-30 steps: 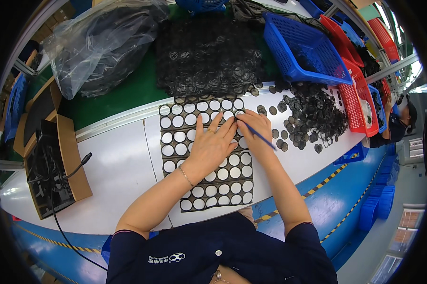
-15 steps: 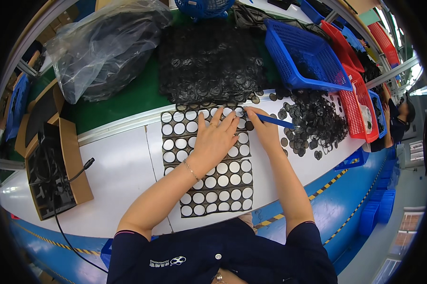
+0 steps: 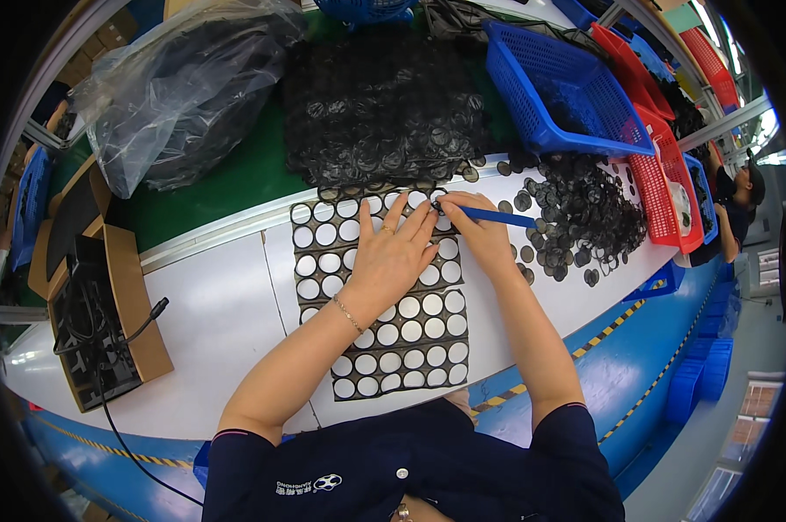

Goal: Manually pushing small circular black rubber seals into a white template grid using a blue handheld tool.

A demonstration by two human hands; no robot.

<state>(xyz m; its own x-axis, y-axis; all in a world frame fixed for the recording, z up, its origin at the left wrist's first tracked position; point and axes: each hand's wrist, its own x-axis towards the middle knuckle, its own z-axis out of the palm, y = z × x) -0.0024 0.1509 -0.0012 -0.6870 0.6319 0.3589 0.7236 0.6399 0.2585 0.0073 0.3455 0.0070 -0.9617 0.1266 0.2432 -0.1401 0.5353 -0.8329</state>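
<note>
Sitting far left on the white surface (image 3: 210, 322) is an open cardboard box (image 3: 130, 270) with black cables (image 3: 81, 315) in it. Mid-surface I've got a dark sheet (image 3: 423, 343) with rows of white discs (image 3: 433, 304). My left hand (image 3: 389, 259) is spread flat over its upper part, palm down, gripping nothing. My right hand (image 3: 483, 235) has a blue pen-like tool (image 3: 497, 217) pinched, tip at the sheet's upper right. Loose black discs (image 3: 576, 204) are heaped right of that.

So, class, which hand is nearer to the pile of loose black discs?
Right: the right hand, gripping a blue tool, is just left of the pile of black discs; the left hand, spread on the white-dotted sheet, lies farther left.
</note>
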